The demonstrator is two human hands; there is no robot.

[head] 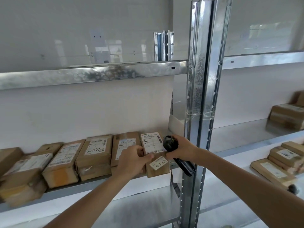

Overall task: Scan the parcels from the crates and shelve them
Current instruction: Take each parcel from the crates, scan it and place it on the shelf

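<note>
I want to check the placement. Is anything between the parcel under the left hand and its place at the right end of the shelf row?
Nothing visible blocks it. The parcel already sits on the shelf, last in the row beside the metal upright, left hand on it.

Bright even daylight, window glare on my glossy wall panel (105,46), soft shadows, blurred boxes (18,176) at warped edges.

Galvanised steel shelving (92,74) set against a plain white wall (82,109), a perforated metal upright (202,96) standing at the front, glossy white panels (65,30) above reflecting bright windows, soft daylight cast throughout
</note>
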